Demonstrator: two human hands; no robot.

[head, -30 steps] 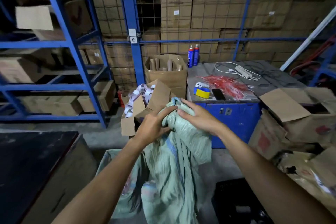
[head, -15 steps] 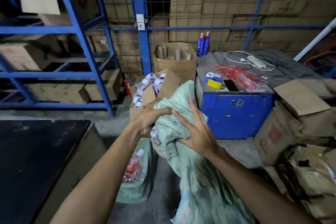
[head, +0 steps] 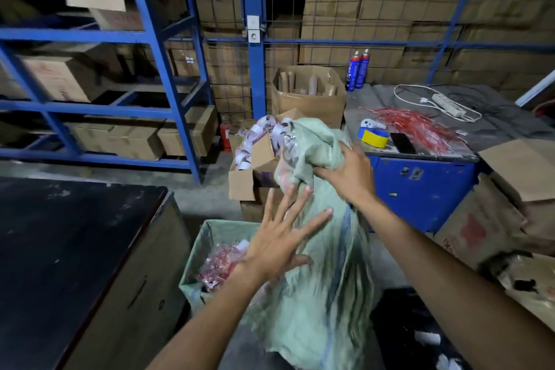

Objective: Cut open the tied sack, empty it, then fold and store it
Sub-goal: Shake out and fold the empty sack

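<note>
Sack [head: 327, 273]: limp, apparently emptied, hanging below right-hand grip | right hand [head: 350, 177]: clamped on bunched top | left hand [head: 279, 245]: fingers apart, flat against cloth just below grip | done, judged: cutting, emptying | left: folding barely started, storing.

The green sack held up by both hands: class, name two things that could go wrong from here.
1. Only the right hand grips the sack; the left hand lies flat and open, so the sack may slip.
2. It hangs beside the open bin, so leftover contents could spill onto the floor.
</note>
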